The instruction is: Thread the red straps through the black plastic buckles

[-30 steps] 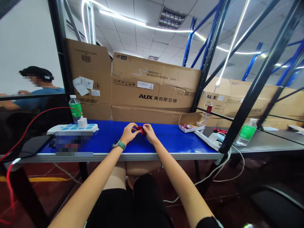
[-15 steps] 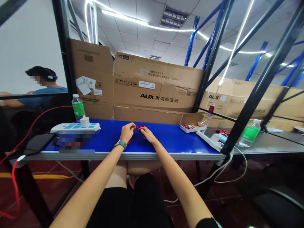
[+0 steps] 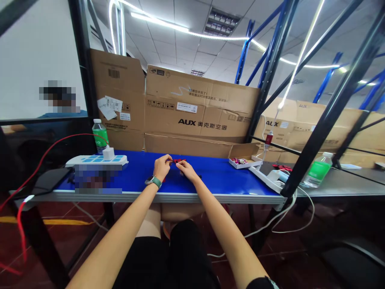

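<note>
The person's left hand (image 3: 162, 167) and right hand (image 3: 187, 171) meet near the middle of the blue desk (image 3: 216, 181), forearms reaching in over its front edge. Between them, at the fingertips, sits a small red piece (image 3: 179, 160), too small here to say what it is. The left fingers (image 3: 167, 160) are curled closed in a pinch on its left end, while the right fingers (image 3: 181, 165) curve in toward it from below; whether they grip it or only touch it cannot be told. Keeping it low and centred in both hands seems to suit something this small, since the wrists can stay close to the desk. A power strip (image 3: 96, 160) with a white charger (image 3: 108, 153) lies along the back of the desk to the left, probably out of the way of the hands, and a red cable (image 3: 45, 160) runs off it toward the left. To the right, an open cardboard box (image 3: 242, 154) holds small colourful items within reach, and a blurred patch hides the desk's left front.
</note>
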{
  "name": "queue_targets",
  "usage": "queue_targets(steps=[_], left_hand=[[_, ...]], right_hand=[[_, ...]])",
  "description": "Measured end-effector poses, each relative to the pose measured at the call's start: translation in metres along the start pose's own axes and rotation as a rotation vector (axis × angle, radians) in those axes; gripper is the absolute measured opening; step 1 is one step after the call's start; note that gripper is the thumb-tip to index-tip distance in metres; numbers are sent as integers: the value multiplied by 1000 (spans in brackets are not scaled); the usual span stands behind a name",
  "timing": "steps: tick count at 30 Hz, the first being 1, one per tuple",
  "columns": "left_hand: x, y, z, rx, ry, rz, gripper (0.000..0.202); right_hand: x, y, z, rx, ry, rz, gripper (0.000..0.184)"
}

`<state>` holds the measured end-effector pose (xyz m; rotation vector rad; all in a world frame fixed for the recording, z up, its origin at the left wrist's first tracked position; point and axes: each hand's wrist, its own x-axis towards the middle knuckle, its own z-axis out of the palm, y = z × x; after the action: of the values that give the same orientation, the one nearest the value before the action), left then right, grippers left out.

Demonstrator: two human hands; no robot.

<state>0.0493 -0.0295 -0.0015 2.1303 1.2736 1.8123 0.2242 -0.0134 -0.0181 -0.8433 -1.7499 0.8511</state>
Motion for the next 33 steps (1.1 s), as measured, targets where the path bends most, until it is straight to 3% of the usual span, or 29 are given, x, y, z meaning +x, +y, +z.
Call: queue_targets(steps=[9, 14, 18, 23, 25, 28, 33], left_hand=[[0, 2, -3, 153, 74, -39, 12], [2, -4, -1, 199, 30, -2, 12], [0, -17, 0, 287, -55, -132, 19], [-4, -15, -1, 410, -161, -331, 51], [-5, -10, -2, 485, -173, -385, 48], [-6, -5, -3, 594, -196, -430, 35], [-8, -3, -3, 688, -270, -458, 26]], right_hand=[[-8, -17, 1, -115, -46, 71, 36], [-11, -16, -3, -359, 77, -40, 33], [-13, -10, -8, -460, 39, -212, 47], [-14, -9, -6, -702, -19, -273, 26], [-16, -11, -3, -814, -91, -263, 20], [-21, -16, 3, -993, -179, -239, 28], [-27, -26, 8, -1138, -78, -209, 45]])
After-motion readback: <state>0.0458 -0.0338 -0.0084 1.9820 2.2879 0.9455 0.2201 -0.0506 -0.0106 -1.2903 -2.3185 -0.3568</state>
